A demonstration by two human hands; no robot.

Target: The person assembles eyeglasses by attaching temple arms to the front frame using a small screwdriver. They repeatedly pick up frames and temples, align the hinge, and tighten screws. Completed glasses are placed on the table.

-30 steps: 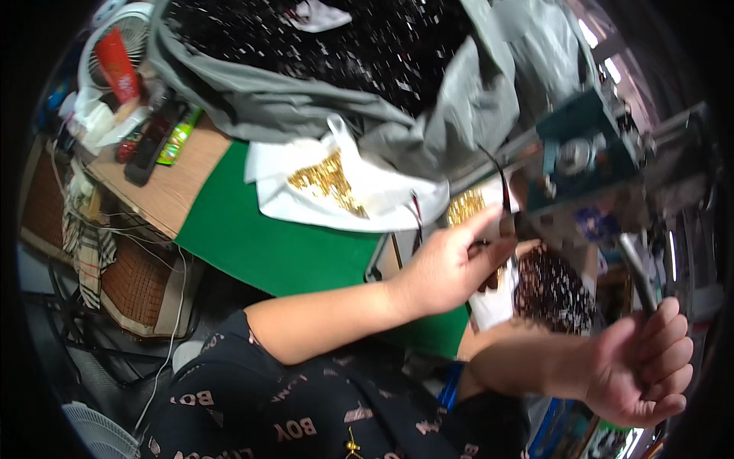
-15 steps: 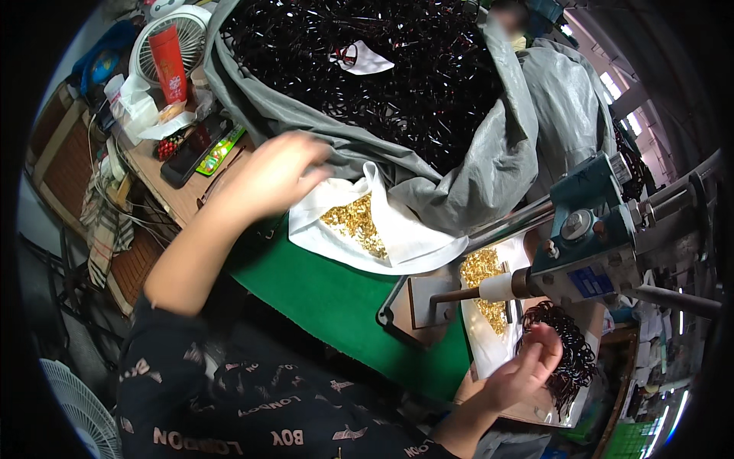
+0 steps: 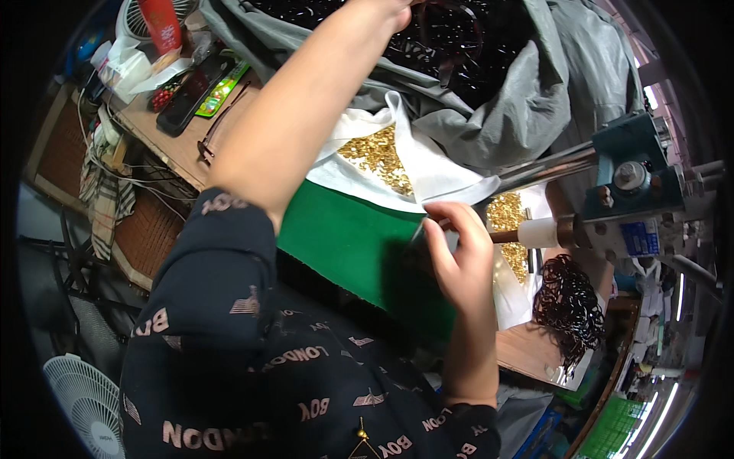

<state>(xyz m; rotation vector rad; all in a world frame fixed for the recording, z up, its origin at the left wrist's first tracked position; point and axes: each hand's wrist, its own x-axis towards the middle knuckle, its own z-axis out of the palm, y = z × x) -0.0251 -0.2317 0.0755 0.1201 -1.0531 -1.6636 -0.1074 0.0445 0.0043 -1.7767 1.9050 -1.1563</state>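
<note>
My left hand [image 3: 391,11] is at the top edge, over a heap of thin, glossy dark loops [image 3: 497,65] in a grey sheet sack [image 3: 527,115]. Its fingers are hidden or cut off. Over the right part of the green mat [image 3: 344,237] is my right hand [image 3: 468,256], thumb and forefinger tips close together; whatever may be between them is too small to make out. Just beyond it, small gold metal pieces [image 3: 382,157] lie on white cloth [image 3: 451,183]. A bench press [image 3: 631,180] reaches in from the right, its rod partly behind my right hand.
More gold pieces [image 3: 508,214] lie beside the press, with a bunch of dark cords [image 3: 569,302] near the right table edge. At left are a phone [image 3: 183,107], a green packet [image 3: 222,92], glasses [image 3: 206,145], a red bottle [image 3: 160,27] and a fan [image 3: 126,23].
My left hand has moved up and right to the dark heap. My right hand has come left and up from beside the dark cords to over the mat. The view has shifted.
</note>
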